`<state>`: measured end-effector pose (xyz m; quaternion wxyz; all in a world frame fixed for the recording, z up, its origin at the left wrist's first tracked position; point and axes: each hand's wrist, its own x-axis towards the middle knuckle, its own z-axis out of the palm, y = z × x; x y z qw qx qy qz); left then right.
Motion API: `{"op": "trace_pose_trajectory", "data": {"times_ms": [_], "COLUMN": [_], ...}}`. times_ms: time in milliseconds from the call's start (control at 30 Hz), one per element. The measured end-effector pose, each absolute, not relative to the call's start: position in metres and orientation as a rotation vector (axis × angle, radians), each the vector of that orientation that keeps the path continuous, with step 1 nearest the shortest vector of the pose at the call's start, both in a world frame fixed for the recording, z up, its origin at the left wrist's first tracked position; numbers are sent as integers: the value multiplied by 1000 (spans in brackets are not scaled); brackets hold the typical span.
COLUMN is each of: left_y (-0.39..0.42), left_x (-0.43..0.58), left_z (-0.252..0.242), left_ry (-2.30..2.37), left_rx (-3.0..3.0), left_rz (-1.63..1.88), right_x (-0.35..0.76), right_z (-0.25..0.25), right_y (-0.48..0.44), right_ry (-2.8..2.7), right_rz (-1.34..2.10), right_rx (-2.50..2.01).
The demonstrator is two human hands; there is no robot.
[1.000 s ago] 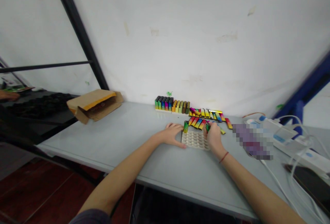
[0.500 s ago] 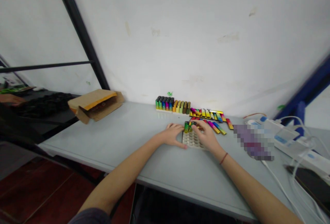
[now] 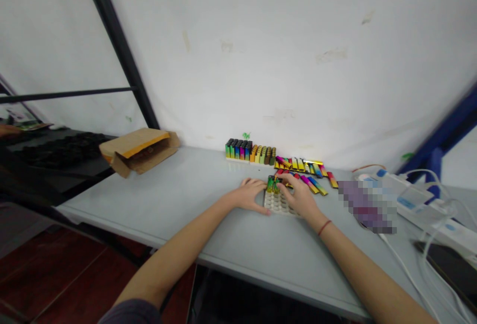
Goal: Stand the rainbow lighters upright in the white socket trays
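Note:
A pale tray (image 3: 274,205) with rows of round holes lies on the table between my hands. My left hand (image 3: 248,196) spans its left side, thumb at the front corner and fingertips by the back corner. In the tray's back left part stands a shiny green, lighter-shaped case (image 3: 270,184). Just right of it, the thumb and fingers of my right hand (image 3: 299,196) close on another green lighter-shaped case (image 3: 277,184), upright at the tray. My right hand hides the tray's right part.
By the wall stands a block of upright cases (image 3: 238,150), black-topped at left, yellow and brown at right. Loose rainbow cases (image 3: 298,164) lie right of it. An open cardboard box (image 3: 137,147) sits left. A power strip (image 3: 417,202), cables and a dark phone (image 3: 449,267) lie right.
My right hand has shifted slightly left, bringing its green case closer to the one standing in the tray. My left hand keeps its place. The view has tilted a little.

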<state>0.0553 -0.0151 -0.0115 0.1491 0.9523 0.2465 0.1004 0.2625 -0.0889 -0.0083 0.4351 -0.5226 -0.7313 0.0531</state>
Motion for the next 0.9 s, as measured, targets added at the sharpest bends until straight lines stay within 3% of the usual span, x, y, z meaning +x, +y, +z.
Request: {"op": "trace_pose_trajectory", "data": {"times_ms": [333,567,900], "left_y": [-13,-13,-13], "left_x": [54,55,55], "left_z": [-13,-14,-13], "left_ry": [699,725,707], "left_rx": [2733,2727,2725], "left_rz": [296,291,284], "right_x": [268,258,252], "right_z": [-8,5,-10], "right_y": [-91,-100,-97], "right_ry": [-1871,-1490,-1842], "right_rz": [210,24,222], "right_rx": [-1309,-1196,-1212]}}
